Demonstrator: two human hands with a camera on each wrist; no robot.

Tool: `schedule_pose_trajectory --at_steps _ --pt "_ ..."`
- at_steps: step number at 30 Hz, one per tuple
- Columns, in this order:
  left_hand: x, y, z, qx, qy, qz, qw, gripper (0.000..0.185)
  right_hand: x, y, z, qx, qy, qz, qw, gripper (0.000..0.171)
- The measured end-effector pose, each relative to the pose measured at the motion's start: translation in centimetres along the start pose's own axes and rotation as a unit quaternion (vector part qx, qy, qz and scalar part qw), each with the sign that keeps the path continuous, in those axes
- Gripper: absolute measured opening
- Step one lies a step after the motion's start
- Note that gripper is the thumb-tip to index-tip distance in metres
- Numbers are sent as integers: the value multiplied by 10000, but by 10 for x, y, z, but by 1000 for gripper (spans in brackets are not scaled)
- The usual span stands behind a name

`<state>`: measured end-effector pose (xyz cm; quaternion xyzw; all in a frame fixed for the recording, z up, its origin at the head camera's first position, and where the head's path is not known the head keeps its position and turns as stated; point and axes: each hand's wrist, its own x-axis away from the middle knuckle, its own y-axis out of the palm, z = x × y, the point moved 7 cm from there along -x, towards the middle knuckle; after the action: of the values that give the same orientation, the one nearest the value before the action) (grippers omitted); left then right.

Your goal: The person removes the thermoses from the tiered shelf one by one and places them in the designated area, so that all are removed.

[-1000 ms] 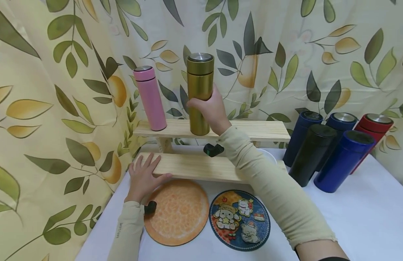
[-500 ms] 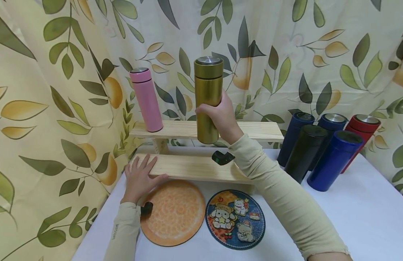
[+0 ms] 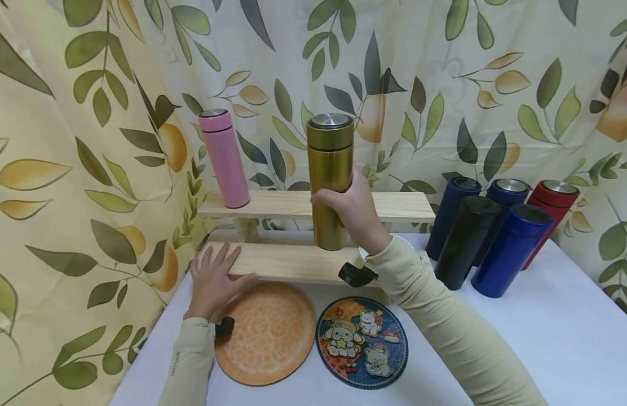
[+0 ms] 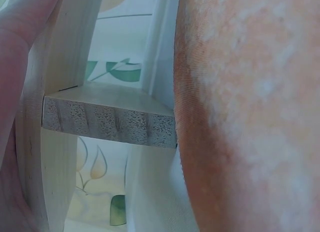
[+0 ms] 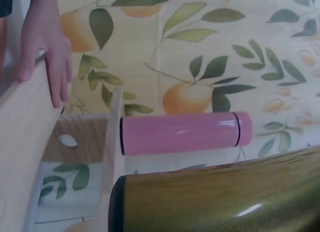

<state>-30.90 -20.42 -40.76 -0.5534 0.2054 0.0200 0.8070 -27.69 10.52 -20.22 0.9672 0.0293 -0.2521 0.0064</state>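
Note:
My right hand point(image 3: 361, 211) grips a gold thermos bottle point(image 3: 330, 175) round its lower half and holds it upright. The bottle's base overlaps the lower shelf board in the head view. In the right wrist view the gold thermos point(image 5: 215, 202) fills the lower right, its dark base toward the boards. My left hand point(image 3: 214, 285) rests on the left end of the lower shelf board point(image 3: 288, 262), fingers straight and spread, thumb along the front edge. A pink thermos bottle point(image 3: 224, 160) stands on the left of the upper shelf board point(image 3: 283, 204).
On the right stand several more bottles: a black one point(image 3: 466, 245), a bright blue one point(image 3: 511, 254), dark blue ones point(image 3: 453, 214) and a red one point(image 3: 552, 203). An orange round mat point(image 3: 265, 335) and a blue cartoon mat point(image 3: 361, 344) lie in front of the shelf.
My right hand has brought the gold thermos from the upper shelf forward, down and slightly right, over the lower board. The left hand stays on the board; the head view has shifted a little.

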Motion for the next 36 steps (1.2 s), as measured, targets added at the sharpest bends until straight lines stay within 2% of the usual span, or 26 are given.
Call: schedule_pose_trajectory --at_steps 5,16,24,36 --pt "2 -2 1 78 59 85 9999 96 15 -7 -1 80 99 33 9999 62" --pt "4 -2 1 79 -17 30 10000 95 46 -30 0 361 170 132 9991 67" --pt "4 1 -2 48 -12 -39 10000 97 70 -49 -2 478 248 333 9980 64" --pt "3 1 3 112 23 -108 9999 97 103 -85 -9 883 300 749 9928 61"
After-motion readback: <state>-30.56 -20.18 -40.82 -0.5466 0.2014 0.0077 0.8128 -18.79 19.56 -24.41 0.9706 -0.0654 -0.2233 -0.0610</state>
